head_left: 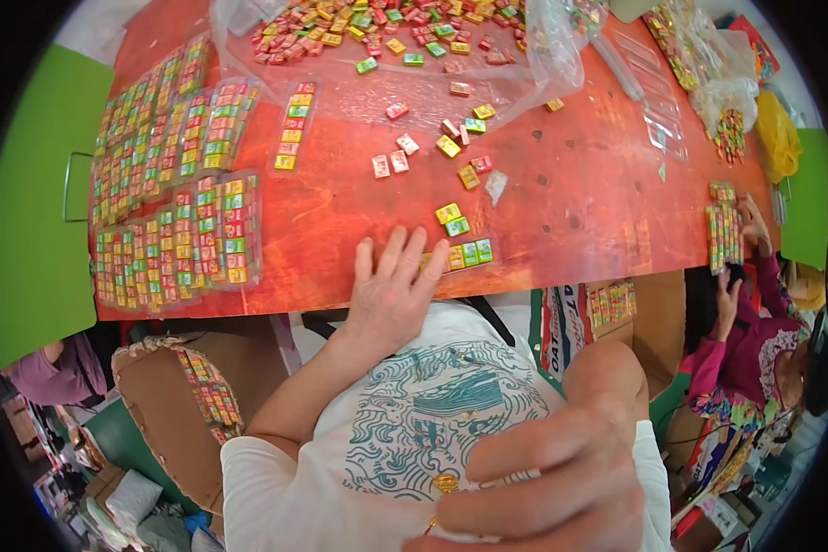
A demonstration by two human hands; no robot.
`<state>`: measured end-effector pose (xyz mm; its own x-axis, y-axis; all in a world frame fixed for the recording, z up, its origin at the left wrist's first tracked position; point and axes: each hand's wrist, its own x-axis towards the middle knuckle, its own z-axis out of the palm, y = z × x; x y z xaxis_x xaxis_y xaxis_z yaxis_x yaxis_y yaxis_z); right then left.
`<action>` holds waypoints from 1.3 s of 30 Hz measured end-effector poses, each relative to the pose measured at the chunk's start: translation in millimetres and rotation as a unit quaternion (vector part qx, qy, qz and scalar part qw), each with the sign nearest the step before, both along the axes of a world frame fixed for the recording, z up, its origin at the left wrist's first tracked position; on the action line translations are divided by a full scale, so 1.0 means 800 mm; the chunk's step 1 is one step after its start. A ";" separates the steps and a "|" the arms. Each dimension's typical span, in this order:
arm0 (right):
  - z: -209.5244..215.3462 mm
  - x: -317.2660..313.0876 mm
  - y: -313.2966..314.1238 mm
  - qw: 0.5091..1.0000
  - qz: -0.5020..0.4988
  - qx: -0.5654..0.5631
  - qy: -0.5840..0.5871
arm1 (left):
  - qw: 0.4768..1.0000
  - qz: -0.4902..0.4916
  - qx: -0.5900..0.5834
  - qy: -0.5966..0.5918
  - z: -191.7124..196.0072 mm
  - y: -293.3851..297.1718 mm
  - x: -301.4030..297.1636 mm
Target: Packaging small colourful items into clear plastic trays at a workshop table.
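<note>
Red tabletop (331,221) bears boxes (470,254) beside parted left fingers (411,255), blurred right fingers (529,451) also spread.

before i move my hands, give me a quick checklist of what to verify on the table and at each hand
1. Left hand steady at the row of small boxes: ok, its fingers lie at the row's left end.
2. Right hand free: cannot tell, it is raised near the camera and blurred.
3. Row filled end to end: cannot tell, the left hand hides part of it.
4. Loose boxes close by: ok, a yellow box and a green box lie just beyond the row.
5. Scraps off the table: not ok, a pale scrap lies there.
</note>
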<state>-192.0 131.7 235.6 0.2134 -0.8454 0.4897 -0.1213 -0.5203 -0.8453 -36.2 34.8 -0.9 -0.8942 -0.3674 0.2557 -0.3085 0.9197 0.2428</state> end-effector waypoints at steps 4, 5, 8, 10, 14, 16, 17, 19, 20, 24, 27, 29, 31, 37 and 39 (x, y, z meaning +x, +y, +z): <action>-0.061 -0.005 -0.006 0.978 -0.127 -0.139 0.087 | 0.999 -0.001 -0.027 0.043 -0.007 -0.001 0.001; -0.065 -0.012 -0.004 0.972 -0.174 -0.078 0.136 | 0.997 0.004 -0.018 0.074 -0.011 0.000 -0.002; -0.112 -0.032 0.005 0.941 -0.267 -0.001 0.210 | 0.994 0.022 0.020 0.108 0.007 -0.012 0.008; -0.148 -0.043 0.012 0.937 -0.282 0.009 0.207 | 0.990 0.068 -0.003 0.127 0.021 -0.036 0.014; -0.189 -0.048 0.021 0.918 -0.346 0.125 0.146 | 0.970 0.188 -0.061 0.141 0.047 -0.088 0.016; -0.206 -0.051 0.018 0.919 -0.349 0.119 0.139 | 0.964 0.221 -0.079 0.129 0.055 -0.118 0.006; -0.209 -0.049 0.017 0.918 -0.348 0.122 0.144 | 0.957 0.250 -0.094 0.113 0.056 -0.131 -0.001; -0.214 -0.045 0.015 0.918 -0.345 0.116 0.159 | 0.952 0.273 -0.112 0.085 0.045 -0.157 -0.014; -0.217 -0.045 0.014 0.917 -0.346 0.114 0.159 | 0.944 0.298 -0.127 0.053 0.038 -0.169 -0.019; -0.223 -0.042 0.027 0.912 -0.351 0.123 0.172 | 0.932 0.313 -0.185 0.007 0.013 -0.196 -0.038; -0.220 -0.046 0.026 0.908 -0.355 0.112 0.193 | 0.929 0.320 -0.182 -0.032 0.019 -0.200 -0.035; -0.231 -0.053 0.028 0.899 -0.376 0.096 0.205 | 0.929 0.311 -0.197 -0.035 0.040 -0.183 -0.038; -0.240 -0.057 0.030 0.883 -0.399 0.078 0.234 | 0.951 0.269 -0.129 0.078 0.074 -0.157 -0.035; -0.255 -0.072 0.002 0.797 -0.477 0.092 0.359 | 0.939 0.028 0.001 0.344 0.212 -0.059 0.006; -0.263 -0.069 -0.019 0.799 -0.466 0.088 0.371 | 0.848 -0.183 -0.049 0.495 0.234 -0.068 0.017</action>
